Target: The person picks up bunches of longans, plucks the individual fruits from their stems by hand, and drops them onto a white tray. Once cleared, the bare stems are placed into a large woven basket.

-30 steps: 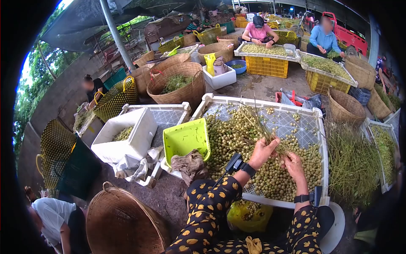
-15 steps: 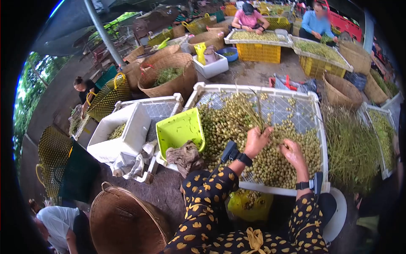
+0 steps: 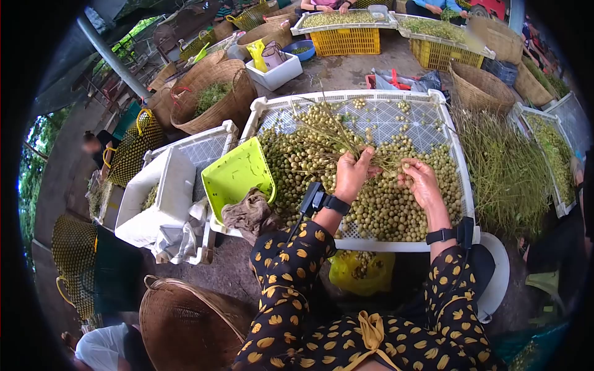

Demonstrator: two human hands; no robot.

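My left hand (image 3: 352, 176) is closed round a bunch of thin longan stems (image 3: 331, 133), whose fruit-bearing ends fan out up and to the left. Close to its right, my right hand (image 3: 424, 185) has thumb and fingers pinched at the bunch's near end, apparently on a single longan; the fingers partly hide it. Both hands are over a white mesh tray (image 3: 458, 167). Loose round longans (image 3: 396, 213) cover much of its bottom, thickest at the left and front.
Left of the tray are a lime-green bin (image 3: 238, 173), a brown cloth (image 3: 250, 213) and a white foam box (image 3: 164, 191). Bare stalks (image 3: 501, 173) are piled at the right. A wicker basket (image 3: 185, 321) stands at front left. Co-workers sit behind trays on yellow crates (image 3: 346, 43).
The view has tilted down and shifted, so the scene sits higher in it. My left hand keeps the bunch; my right hand has come up to its near end, fingers pinching there.
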